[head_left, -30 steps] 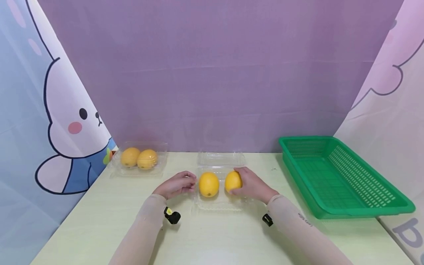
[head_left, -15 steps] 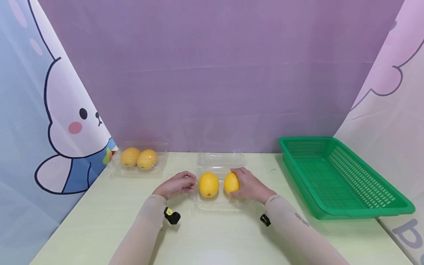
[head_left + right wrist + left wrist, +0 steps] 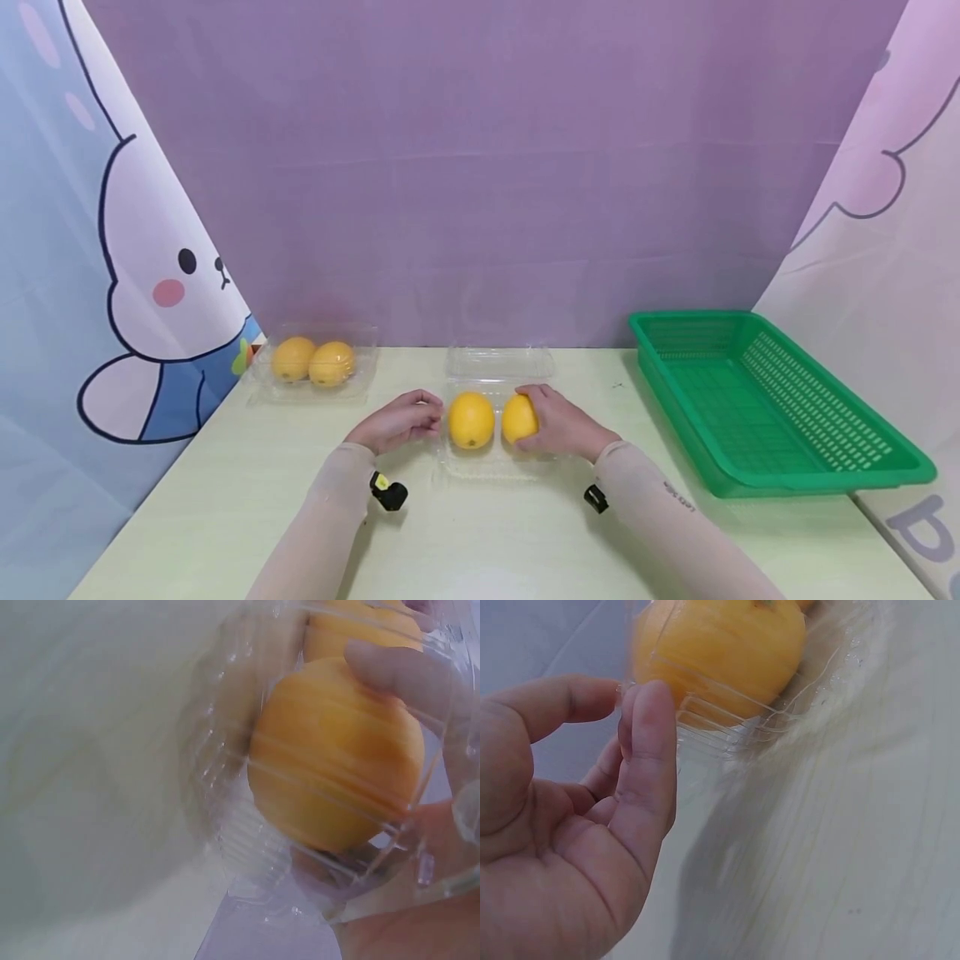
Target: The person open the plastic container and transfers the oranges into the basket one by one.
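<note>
- One held orange (image 3: 517, 419) is sitting in the front half of a clear container (image 3: 480, 468), on its right-hand side, in the right hand's grasp.
- One other orange (image 3: 472, 420) is resting just beside it in the same half, a narrow gap lying between the two.
- The right hand (image 3: 564, 423) is curving its thumb and fingers around the held orange, spread only as wide as the fruit.
- The left hand (image 3: 400, 422) is pinching the container's left edge, thumb and fingertips nearly together with the thin plastic between them.
- One lid (image 3: 500, 363) is lying folded back behind the container.
- Two sleeves are covering the arms, a left sleeve (image 3: 318, 517) and a right sleeve (image 3: 667, 512), the latter bearing small lettering.
- Two black devices are showing at the wrists, one left device (image 3: 389, 492) and one right device (image 3: 596, 499).
- One second clear container (image 3: 365, 379) is standing farther back on the left, holding two more oranges (image 3: 332, 364) side by side, making four in all.
- One green basket (image 3: 825, 481) is standing on the right, well apart from both containers.
- One pale table (image 3: 480, 542) is bearing everything.
- One purple cloth (image 3: 480, 167) is hanging behind, between two printed panels, the left panel (image 3: 52, 275) showing a white cartoon animal.
</note>
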### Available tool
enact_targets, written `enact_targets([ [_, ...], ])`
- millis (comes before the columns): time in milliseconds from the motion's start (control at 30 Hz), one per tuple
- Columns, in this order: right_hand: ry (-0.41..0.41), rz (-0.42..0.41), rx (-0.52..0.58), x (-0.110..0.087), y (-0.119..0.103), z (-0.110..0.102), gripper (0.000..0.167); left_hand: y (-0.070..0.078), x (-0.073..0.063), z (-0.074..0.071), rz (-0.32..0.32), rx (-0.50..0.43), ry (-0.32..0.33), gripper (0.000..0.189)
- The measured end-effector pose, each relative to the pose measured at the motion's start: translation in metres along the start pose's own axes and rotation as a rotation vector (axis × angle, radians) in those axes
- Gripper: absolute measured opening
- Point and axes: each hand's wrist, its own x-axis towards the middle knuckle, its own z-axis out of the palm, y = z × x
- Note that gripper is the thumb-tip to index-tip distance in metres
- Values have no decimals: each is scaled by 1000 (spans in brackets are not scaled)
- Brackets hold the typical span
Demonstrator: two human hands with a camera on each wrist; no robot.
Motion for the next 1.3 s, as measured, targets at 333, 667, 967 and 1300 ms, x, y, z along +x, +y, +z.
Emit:
enact_targets([
  [333, 26, -9, 13, -2, -3, 2, 90, 0, -1, 1, 11, 0, -17, 26],
  [667, 76, -2, 43, -3, -1, 5, 91, 1, -3, 1, 12, 1, -31, 25],
  [967, 105, 20, 130, -3, -1, 3, 90, 1, -2, 0, 16, 9, -31, 23],
  [1300, 130, 13, 122, -4, -1, -1, 89, 1, -2, 1, 20, 10, -17, 23],
])
